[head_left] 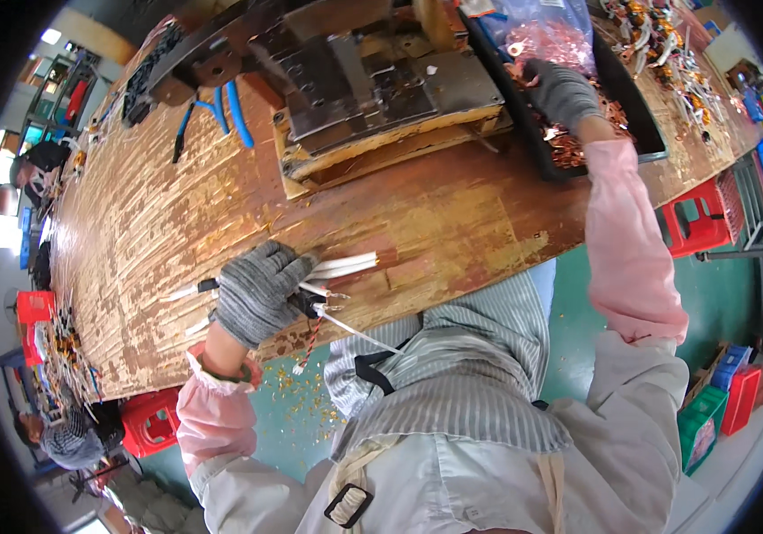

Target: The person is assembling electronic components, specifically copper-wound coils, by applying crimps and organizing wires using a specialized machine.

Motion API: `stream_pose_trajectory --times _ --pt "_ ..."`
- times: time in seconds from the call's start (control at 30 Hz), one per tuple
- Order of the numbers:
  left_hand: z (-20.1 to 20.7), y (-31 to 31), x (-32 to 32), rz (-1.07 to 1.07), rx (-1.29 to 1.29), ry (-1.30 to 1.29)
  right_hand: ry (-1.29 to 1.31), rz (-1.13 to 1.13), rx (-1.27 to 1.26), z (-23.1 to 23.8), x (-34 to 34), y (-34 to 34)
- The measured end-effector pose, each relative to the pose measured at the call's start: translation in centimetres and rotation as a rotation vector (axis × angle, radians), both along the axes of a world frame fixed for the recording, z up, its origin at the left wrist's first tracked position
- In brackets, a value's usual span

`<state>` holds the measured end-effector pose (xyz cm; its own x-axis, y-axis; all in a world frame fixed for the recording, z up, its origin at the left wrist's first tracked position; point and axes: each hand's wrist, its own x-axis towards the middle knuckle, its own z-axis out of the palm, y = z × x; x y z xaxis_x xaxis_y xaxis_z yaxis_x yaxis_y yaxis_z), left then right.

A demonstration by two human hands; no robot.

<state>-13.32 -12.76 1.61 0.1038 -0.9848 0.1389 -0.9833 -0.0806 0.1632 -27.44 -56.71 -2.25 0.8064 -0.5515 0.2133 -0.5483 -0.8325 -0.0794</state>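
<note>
My left hand (261, 292), in a grey knit glove, is closed around a bundle of white cables (350, 264) with black parts, lying over the table's near edge. A twisted red-and-white wire (312, 345) and a thin white wire (359, 333) hang from the bundle. At the far right, my right hand (567, 93), gloved too, reaches into a black tray (654, 153) holding many small copper pieces (568, 149). Its fingers are curled at the tray's left side; what they pinch, if anything, is too small to make out. A clear plastic bag (549, 34) of copper pieces lies in the tray.
A dark metal press fixture (390, 98) on a wooden base stands between my hands, farther back. Blue-handled pliers (219, 111) lie left of it on the worn wooden table (168, 205). Wire assemblies (657, 44) pile up at right. Red stools (152, 423) and other people are at left.
</note>
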Motion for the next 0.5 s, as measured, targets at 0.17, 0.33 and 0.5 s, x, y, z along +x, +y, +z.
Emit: stream_pose_trajectory --times 0.17,0.33,0.5 --pt "0.0 0.1 -0.1 -0.047 -0.032 -0.123 -0.645 0.106 0.571 -0.1 -4.3 -1.5" --pt "0.4 0.4 -0.5 -0.048 -0.076 -0.135 -0.568 0.301 1.156 5.5 -5.5 13.9" --pt "2.6 -1.0 -1.1 -0.090 -0.123 -0.127 -0.646 0.368 1.406 0.2 -5.1 19.7"
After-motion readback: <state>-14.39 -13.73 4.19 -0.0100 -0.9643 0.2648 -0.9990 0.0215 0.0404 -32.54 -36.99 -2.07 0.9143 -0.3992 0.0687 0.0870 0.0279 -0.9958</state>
